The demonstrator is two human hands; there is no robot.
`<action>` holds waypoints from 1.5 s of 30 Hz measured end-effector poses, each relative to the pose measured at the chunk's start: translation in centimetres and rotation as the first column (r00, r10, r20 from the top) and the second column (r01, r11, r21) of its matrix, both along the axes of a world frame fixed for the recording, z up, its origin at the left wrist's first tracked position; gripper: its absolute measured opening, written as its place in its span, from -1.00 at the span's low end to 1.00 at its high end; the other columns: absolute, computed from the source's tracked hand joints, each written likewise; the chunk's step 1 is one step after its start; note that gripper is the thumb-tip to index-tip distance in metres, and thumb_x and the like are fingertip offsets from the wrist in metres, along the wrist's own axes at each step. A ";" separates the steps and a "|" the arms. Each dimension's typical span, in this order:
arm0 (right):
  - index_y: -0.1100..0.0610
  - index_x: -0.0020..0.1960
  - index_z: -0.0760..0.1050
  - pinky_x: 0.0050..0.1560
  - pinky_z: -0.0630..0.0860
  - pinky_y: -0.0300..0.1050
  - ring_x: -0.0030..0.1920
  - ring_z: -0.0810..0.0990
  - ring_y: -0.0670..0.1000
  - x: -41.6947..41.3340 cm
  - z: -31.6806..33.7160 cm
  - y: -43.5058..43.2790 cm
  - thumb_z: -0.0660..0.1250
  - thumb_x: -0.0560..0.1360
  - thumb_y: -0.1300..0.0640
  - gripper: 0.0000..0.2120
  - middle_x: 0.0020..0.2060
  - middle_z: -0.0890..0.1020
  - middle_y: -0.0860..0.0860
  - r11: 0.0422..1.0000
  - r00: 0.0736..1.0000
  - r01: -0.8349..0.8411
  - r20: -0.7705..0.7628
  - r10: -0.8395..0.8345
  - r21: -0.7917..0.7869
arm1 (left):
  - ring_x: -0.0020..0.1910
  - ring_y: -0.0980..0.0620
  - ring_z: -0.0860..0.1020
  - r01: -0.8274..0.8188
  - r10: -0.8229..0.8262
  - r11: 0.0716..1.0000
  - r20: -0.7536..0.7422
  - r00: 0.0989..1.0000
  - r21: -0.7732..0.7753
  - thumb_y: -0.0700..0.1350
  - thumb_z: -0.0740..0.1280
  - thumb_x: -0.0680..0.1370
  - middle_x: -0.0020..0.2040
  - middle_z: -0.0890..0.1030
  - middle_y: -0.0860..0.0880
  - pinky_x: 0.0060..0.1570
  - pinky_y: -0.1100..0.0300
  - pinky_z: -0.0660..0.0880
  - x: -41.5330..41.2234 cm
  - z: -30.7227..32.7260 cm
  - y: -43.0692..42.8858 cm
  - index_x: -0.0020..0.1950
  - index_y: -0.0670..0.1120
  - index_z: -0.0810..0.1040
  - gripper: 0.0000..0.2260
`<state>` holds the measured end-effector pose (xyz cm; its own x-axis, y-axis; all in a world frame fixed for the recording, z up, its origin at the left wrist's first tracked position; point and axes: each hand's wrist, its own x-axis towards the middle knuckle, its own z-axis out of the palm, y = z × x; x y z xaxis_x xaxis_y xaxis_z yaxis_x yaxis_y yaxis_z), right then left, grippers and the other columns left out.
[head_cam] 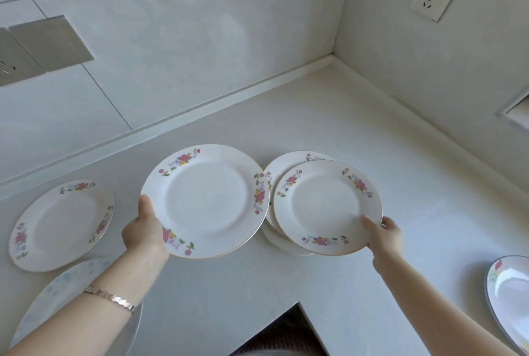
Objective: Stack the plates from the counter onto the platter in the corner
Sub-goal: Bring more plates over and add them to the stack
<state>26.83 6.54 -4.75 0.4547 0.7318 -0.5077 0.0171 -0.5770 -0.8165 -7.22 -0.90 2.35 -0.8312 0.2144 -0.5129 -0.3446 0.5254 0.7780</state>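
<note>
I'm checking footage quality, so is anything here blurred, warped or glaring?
Head view throughout: the wide lens curves the white tiled wall; the pale blue-patterned plate at lower left is blurred, the gold-rimmed floral china plate in the left hand sharp; a bright reflection sits on the blue-rimmed dish at right.

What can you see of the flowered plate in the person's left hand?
The round white glazed plate looks ceramic, with a thin gold rim and pink flower sprays around its border. Empty and face up, it is held over the white counter. The left hand grips its near-left edge, thumb on top.
</note>
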 end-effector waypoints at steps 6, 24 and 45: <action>0.34 0.06 0.51 -0.39 0.29 -0.17 -0.18 0.49 0.15 -1.2 -1.2 0.9 0.33 0.47 0.17 -0.74 -0.19 0.54 0.18 0.995 0.981 -0.081 0.169 0.090 -0.064 | -0.43 0.01 0.33 0.006 -0.006 1.000 -0.020 1.000 0.008 0.19 0.16 0.56 -0.39 0.35 -0.03 -0.10 0.12 0.34 0.7 -0.2 0.8 -0.40 -0.14 0.27 -0.52; 0.16 0.51 0.00 0.40 0.24 0.08 0.43 0.24 0.18 -4.8 -2.4 2.1 0.16 0.55 0.08 -0.39 0.47 0.14 0.14 0.951 0.902 -0.310 0.312 0.299 -0.017 | -0.10 -0.09 0.42 0.028 -0.028 1.000 0.001 1.000 -0.006 0.20 0.16 0.55 -0.36 0.36 -0.01 -0.09 0.13 0.34 -0.3 -1.3 2.2 -0.38 -0.13 0.28 -0.53; 0.20 0.21 0.46 -0.22 0.50 -0.13 -0.34 0.55 -0.01 -2.6 3.0 5.1 0.32 0.47 0.25 -0.69 -0.32 0.55 0.00 0.911 0.902 -0.409 0.177 0.393 0.059 | 0.00 -0.22 0.56 0.660 -0.656 0.750 -0.164 0.736 -0.038 -0.04 0.11 0.62 -0.14 0.56 -0.20 -0.15 0.19 0.33 9.2 -4.3 10.5 -0.01 -0.25 0.52 -0.69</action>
<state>24.24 11.66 -1.79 0.1814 0.9092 -0.3747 0.3641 -0.4161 -0.8333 1.93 9.56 -1.92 -0.5467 0.7475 -0.3772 0.2084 0.5578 0.8034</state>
